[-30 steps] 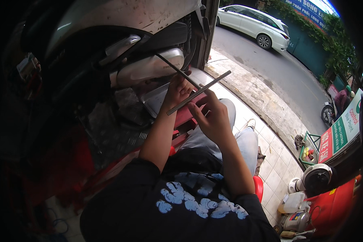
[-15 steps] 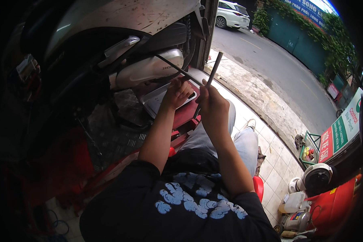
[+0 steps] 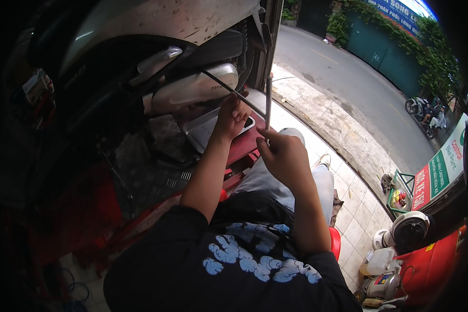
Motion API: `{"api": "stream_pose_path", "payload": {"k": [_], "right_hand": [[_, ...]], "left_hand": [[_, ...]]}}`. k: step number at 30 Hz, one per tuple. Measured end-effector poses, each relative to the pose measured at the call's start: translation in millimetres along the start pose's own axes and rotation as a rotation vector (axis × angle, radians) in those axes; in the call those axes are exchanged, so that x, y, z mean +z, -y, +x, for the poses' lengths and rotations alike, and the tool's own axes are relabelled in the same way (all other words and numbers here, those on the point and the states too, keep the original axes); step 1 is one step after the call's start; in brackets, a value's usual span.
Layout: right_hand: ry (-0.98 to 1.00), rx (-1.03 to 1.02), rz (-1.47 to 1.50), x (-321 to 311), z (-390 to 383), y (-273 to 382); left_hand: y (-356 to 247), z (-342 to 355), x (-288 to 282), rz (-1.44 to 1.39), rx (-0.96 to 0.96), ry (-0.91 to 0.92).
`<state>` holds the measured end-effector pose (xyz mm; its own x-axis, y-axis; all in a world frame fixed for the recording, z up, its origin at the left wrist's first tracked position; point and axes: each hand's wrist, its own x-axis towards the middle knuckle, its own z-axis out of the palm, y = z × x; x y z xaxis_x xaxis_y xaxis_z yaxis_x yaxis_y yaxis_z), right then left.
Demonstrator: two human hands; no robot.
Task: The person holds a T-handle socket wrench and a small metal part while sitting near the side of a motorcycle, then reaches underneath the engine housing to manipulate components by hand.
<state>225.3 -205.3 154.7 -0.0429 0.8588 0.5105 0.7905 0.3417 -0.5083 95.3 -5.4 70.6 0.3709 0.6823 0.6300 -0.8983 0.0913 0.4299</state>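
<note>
Grey thin metal rod (image 3: pixel 268 101) upright, pinched in right hand (image 3: pixel 285 156) fingers; left hand (image 3: pixel 232 115) fingers curled round second slanted rod (image 3: pixel 229 88) beside chrome muffler (image 3: pixel 192 88). Risk: light pinch, rod may slip

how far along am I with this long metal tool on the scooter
Done: the scooter's chrome exhaust is reached, the T-shaped wrench set beside it. In hand: left hand steadies the shaft, right hand has a grip on the crossbar. Left: whether the fastener is loose cannot be seen.
</note>
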Motion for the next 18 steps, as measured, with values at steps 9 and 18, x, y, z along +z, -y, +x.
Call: {"api": "stream_pose_path", "payload": {"k": [9, 18], "right_hand": [[-0.018, -0.087, 0.311, 5.5, 3.8, 12.1], [-0.041, 0.096, 0.433, 5.6, 11.4, -11.4]], "left_hand": [[1.2, 0.7, -0.3, -0.012, 0.019, -0.022], [-5.9, 2.9, 4.9, -0.093, 0.011, 0.04]]}}
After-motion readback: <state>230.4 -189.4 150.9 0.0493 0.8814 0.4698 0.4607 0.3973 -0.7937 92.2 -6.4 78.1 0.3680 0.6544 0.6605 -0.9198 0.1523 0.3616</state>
